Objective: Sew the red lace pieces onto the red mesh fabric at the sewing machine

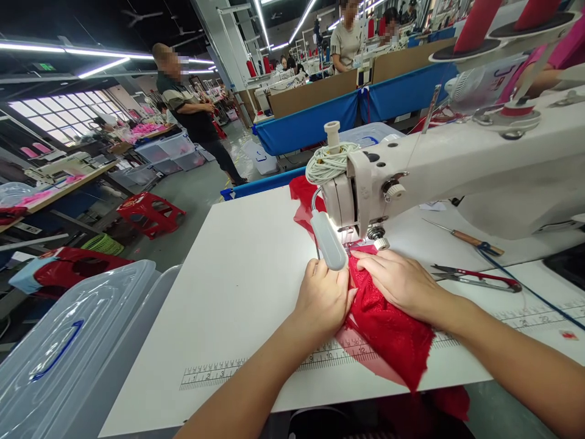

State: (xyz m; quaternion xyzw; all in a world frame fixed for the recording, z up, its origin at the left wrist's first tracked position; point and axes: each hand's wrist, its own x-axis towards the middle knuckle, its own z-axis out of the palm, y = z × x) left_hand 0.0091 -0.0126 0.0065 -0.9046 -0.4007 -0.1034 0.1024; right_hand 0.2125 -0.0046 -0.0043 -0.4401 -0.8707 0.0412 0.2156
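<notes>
Red lace fabric (384, 323) lies under the head of a white sewing machine (425, 164) and drapes toward the table's front edge. A sheer, lighter red layer (365, 353) shows beneath it. My left hand (322, 299) is closed on the fabric's left edge, its fingers curled close to the needle area. Over the right side of the cloth, my right hand (397, 280) grips it with fingers pointing at the presser foot; its fingertips are partly hidden. A lamp (329, 241) hangs in front of the needle and covers part of the seam.
Thread snips (479, 277) and a wooden-handled awl (466, 236) lie right of my right hand. A printed ruler (214, 372) runs along the white table (228, 280). A lidded plastic bin (82, 341) stands at left, red stools (150, 213) beyond. One person (187, 110) stands in the aisle.
</notes>
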